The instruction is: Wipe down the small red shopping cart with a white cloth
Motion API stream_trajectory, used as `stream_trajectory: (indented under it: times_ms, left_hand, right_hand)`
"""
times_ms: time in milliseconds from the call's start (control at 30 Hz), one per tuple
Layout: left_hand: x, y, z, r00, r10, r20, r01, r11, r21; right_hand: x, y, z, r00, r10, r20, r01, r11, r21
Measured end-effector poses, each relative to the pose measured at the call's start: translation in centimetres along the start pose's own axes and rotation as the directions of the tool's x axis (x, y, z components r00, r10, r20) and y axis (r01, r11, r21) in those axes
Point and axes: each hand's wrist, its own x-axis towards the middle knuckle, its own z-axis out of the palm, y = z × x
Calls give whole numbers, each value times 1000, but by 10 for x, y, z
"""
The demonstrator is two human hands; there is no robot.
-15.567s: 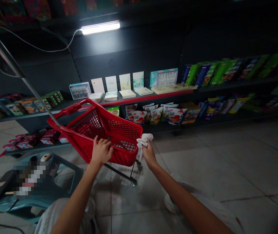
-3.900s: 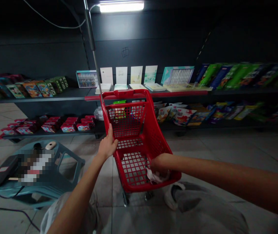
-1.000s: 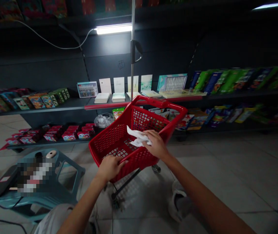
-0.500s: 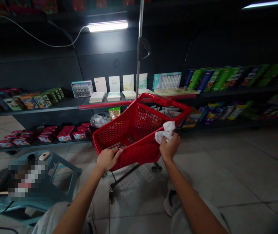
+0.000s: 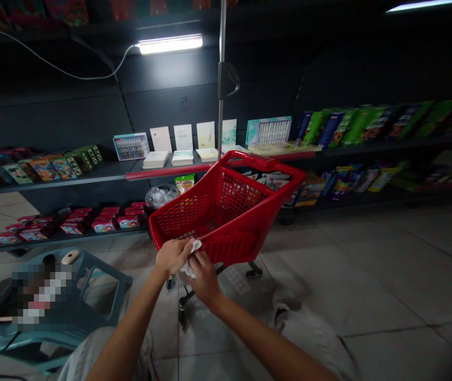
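A tiled floor (image 5: 348, 275) spreads under the cart (image 5: 233, 248) in a dim shop. Beyond the cart run dark shelves (image 5: 114, 168) with books (image 5: 183, 140) and, to its right, snack bags (image 5: 362, 127); a lit tube lamp (image 5: 170, 44) shines above. A blue-grey stool (image 5: 86, 317) stands to the cart's left.

The left hand (image 5: 173, 256) has its fingers curled over the cart's near front corner; the right hand (image 5: 204, 275), just beside it, grips a white cloth (image 5: 188, 269) against that corner. Half a second ago, hand and cloth were at the cart's handle end; the cart has hardly moved.
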Motion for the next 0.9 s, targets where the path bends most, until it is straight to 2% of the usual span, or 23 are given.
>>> stream_trajectory:
  times_ms: [100, 167, 200, 267, 333, 367, 400, 433, 467, 500, 533, 567, 600, 667, 767, 833, 900]
  left_hand:
    - [-1, -4, 0, 1000, -6, -6, 6, 1000, -17]
    - [0, -7, -1, 1000, -17, -5, 16, 999, -39]
    - [1, -9, -1, 1000, -27, -5, 27, 998, -53]
    - [2, -12, -1, 999, -49, -4, 49, 996, -76]
    - [3, -13, -2, 999, -46, 1, 46, 995, -87]
    - [3, -13, -3, 999, -36, 3, 36, 995, -90]
    - [3, -12, -3, 1000, -25, 3, 26, 995, -92]
    - [3, -11, -3, 1000, -17, 3, 17, 996, -92]
    - [2, -9, -3, 1000, -12, 1, 12, 996, -88]
    - [2, -7, -3, 1000, -7, 1, 7, 997, -82]
    - [2, -4, -3, 1000, -4, 0, 4, 997, -73]
    - [1, -2, -3, 1000, -1, -2, 1, 998, -61]
    - [1, 1, -3, 1000, 1, -6, -1, 999, -49]
    - [1, 5, -2, 1000, 0, -18, -1, 1000, -29]
    - [0, 8, -1, 1000, -6, -28, 6, 1000, -3]
    - [0, 8, -1, 999, -14, -29, 15, 1000, 5]
    - [-1, 7, -2, 999, -19, -32, 19, 1000, 2]
  right_hand:
    - [5, 4, -1, 949, -278, 152, 301, 939, -166]
    - [13, 19, -18, 925, -323, 202, 369, 892, -263]
    - [17, 30, -31, 929, -304, 212, 358, 883, -302]
    - [26, 61, -63, 964, -193, 186, 250, 896, -366]
    - [33, 101, -99, 997, -8, 77, 38, 914, -404]
    - [36, 122, -115, 995, 98, -22, -99, 913, -396]
    - [39, 143, -128, 964, 222, -148, -261, 899, -353]
    - [42, 161, -137, 888, 365, -279, -438, 857, -271]
    - [44, 175, -141, 782, 505, -364, -585, 797, -151]
    - [45, 183, -140, 672, 619, -408, -683, 731, -16]
    - [45, 185, -133, 586, 700, -408, -732, 673, 105]
    - [44, 180, -120, 543, 748, -383, -744, 640, 195]
    - [40, 168, -103, 543, 765, -346, -728, 635, 261]
    - [26, 127, -61, 623, 732, -275, -666, 682, 303]
    - [-2, 47, -1, 756, 645, -112, -561, 726, 397]
    - [-15, 6, 22, 835, 550, 0, -497, 755, 428]
    - [-20, -15, 29, 901, 418, 115, -429, 819, 381]
